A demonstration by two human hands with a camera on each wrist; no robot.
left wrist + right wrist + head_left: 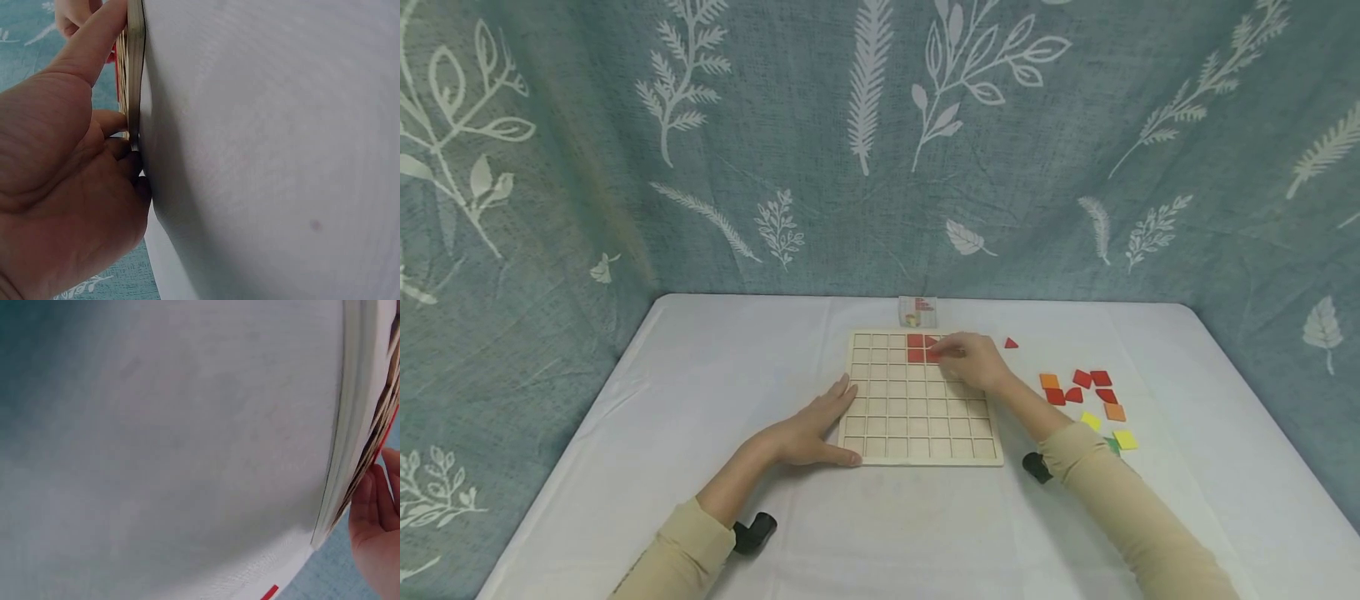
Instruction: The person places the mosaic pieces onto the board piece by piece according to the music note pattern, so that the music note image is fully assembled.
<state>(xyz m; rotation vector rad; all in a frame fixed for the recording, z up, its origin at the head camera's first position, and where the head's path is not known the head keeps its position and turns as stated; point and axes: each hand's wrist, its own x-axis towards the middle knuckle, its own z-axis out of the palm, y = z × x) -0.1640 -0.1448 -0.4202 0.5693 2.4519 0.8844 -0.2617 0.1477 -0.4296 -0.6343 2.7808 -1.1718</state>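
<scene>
A pale wooden grid board [917, 408] lies on the table, with several red pieces [916, 348] grouped in its top rows. My left hand [808, 429] rests along the board's left edge, fingers extended and thumb at the near left corner. Over the top rows, my right hand [970, 358] has its fingertips bunched at a red piece [111, 57], which shows just off the board's face in the left wrist view. The fingers hide most of that piece. In the right wrist view the right hand [378, 512] is at the board's far edge, beside a red strip.
Right of the board lie loose red, orange, yellow and green pieces, among them an orange square [1115, 412] and a yellow square [1125, 439]. A red triangle [1011, 343] lies apart from them. Behind the board is a small printed card [917, 312]. A patterned curtain [820, 150] hangs behind.
</scene>
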